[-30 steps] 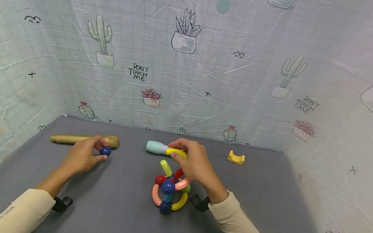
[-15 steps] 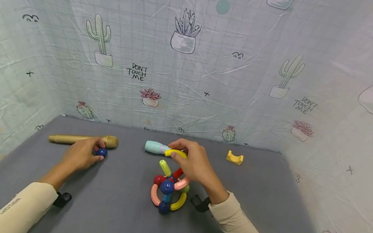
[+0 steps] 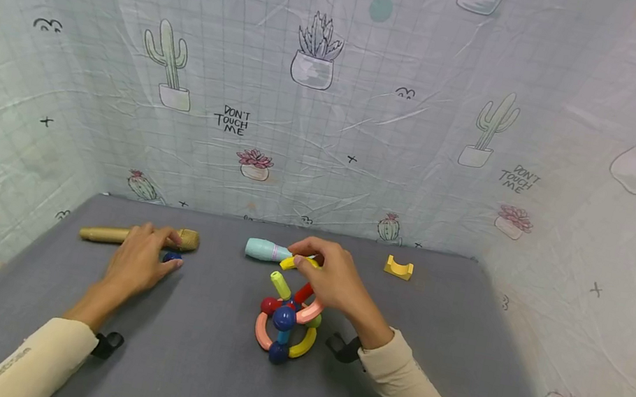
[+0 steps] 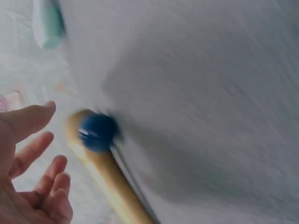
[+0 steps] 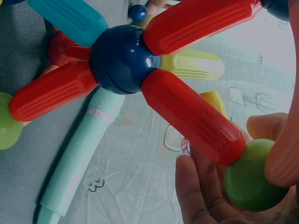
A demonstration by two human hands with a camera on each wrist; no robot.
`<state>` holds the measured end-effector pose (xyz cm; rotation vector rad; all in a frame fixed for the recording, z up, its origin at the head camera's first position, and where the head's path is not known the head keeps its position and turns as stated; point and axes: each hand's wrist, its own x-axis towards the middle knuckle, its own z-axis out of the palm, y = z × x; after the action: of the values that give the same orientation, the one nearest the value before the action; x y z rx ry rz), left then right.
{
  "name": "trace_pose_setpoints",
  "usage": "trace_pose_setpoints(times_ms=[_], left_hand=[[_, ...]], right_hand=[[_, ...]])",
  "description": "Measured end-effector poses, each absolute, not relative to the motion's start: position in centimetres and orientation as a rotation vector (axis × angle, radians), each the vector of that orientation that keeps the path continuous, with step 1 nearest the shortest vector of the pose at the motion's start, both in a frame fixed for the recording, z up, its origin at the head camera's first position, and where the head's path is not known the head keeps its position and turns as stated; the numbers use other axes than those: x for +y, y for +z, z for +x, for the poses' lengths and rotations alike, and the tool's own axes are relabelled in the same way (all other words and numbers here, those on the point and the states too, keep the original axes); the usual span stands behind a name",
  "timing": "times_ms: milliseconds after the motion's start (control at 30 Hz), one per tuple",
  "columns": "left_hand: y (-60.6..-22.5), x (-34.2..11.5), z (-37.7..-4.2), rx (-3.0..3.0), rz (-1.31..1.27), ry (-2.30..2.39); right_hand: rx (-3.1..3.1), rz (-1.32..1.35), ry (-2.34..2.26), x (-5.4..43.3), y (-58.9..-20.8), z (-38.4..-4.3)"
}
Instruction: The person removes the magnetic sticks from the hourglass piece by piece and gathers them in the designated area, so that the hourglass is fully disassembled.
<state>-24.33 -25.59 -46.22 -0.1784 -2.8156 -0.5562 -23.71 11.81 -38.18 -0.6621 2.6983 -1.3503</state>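
My left hand [image 3: 138, 259] has its fingers spread over a small blue ball [image 3: 172, 258], which they partly cover in the head view. In the left wrist view this ball [image 4: 98, 132] shows blurred, apart from the fingertips. A gold microphone [image 3: 104, 234] lies right behind that hand. With my right hand [image 3: 332, 279] I pinch a yellow curved stick [image 3: 289, 262] at the top of a building-toy structure of balls and sticks [image 3: 284, 318]. A green ball [image 5: 252, 172] of the structure sits in front of the right palm, at the end of a red stick [image 5: 194, 116].
A mint-green microphone [image 3: 262, 250] lies behind the structure, its right part hidden by the right hand. Farther right stands a yellow notched block [image 3: 398, 268]. Patterned cloth [image 3: 331, 123] rises along the back and sides of the grey tabletop [image 3: 197, 376].
My left fingers have loosened and spread above the blue ball, which is more covered than before. My right hand keeps its pinch on the yellow stick almost without moving.
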Motion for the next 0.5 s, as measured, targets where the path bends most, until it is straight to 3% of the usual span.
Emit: trace_pose_setpoints(times_ms=[500], left_hand=[[-41.3, -15.8, -22.4, -2.732, -0.504, -0.894]], right_hand=[[2.631, -0.642, -1.491, 12.1, -38.5, -23.7]])
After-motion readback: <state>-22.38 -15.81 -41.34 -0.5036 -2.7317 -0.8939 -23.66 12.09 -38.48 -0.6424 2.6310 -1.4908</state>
